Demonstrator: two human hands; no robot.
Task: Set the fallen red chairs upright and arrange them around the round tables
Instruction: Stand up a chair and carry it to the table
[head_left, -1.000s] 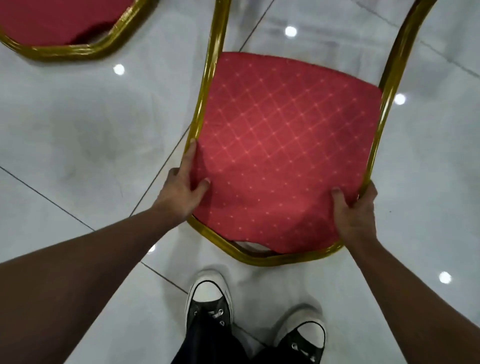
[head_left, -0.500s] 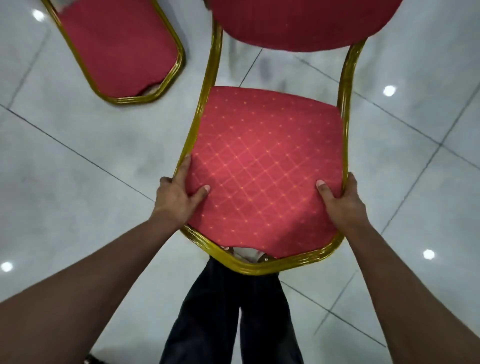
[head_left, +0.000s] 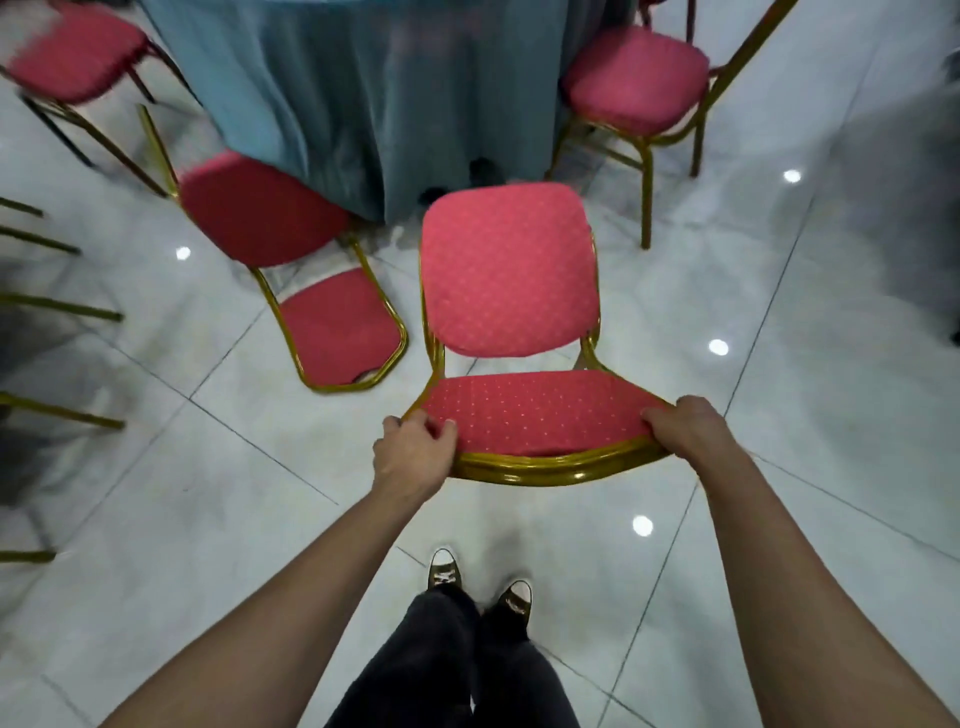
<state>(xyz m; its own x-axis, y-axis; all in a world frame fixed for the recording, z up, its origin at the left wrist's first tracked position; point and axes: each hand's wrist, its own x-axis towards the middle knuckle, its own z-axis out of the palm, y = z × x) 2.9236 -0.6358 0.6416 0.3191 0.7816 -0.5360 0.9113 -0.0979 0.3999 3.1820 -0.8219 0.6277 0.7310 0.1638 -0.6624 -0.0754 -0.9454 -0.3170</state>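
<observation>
A red chair with a gold frame is in front of me, facing the round table draped in a blue-grey cloth. My left hand grips the left side of its backrest top and my right hand grips the right side. The backrest is tipped toward me, the seat beyond it. To the left a second red chair lies fallen on its back, its backrest flat on the floor beside the tablecloth.
An upright red chair stands at the table's right, another at its left. Gold chair legs stick in from the left edge. The floor is glossy white tile. My feet are behind the held chair.
The chair has swung up from lying on its back to nearly upright, both hands still on its backrest. My view has lifted, so the table and the other chairs now show.
</observation>
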